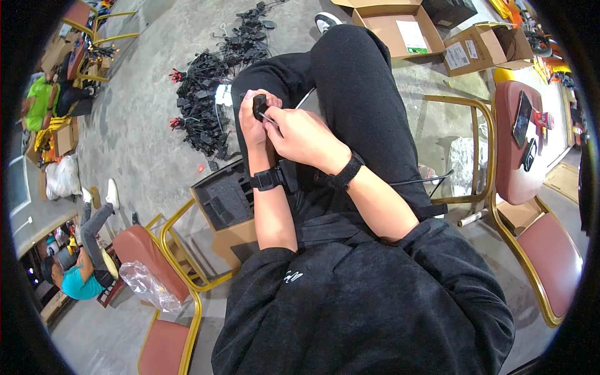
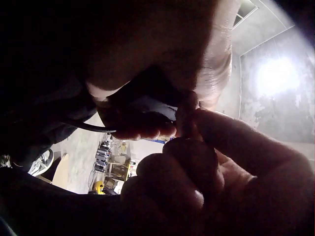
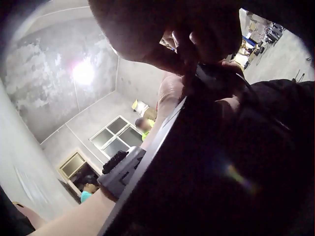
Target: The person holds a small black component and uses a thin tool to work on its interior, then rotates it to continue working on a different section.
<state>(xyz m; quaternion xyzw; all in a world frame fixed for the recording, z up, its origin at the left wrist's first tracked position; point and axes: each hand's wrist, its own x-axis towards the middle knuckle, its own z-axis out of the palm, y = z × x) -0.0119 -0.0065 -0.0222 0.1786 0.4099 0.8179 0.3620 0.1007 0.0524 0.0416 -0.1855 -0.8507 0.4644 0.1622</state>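
In the head view the left hand (image 1: pixel 252 128) grips a small black device (image 1: pixel 259 107), fingers curled round it, above the lap. The right hand (image 1: pixel 300 136) meets it from the right and pinches a thin light-coloured cable (image 1: pixel 273 121) at the device's lower side. Both hands touch or nearly touch. The left wrist view is dark; there the right hand (image 2: pixel 172 182) has curled fingers close against the left hand (image 2: pixel 162 54). Where cable and device meet is hidden by the fingers.
Tangled black adapters and cables (image 1: pixel 203 103) lie on the floor ahead. A box with a dark insert (image 1: pixel 222 199) stands left of the lap. Open cartons (image 1: pixel 400 28) are at the top right. Chairs (image 1: pixel 150 256) flank the person; a phone (image 1: pixel 522 119) lies on the right one. Other people are at the left.
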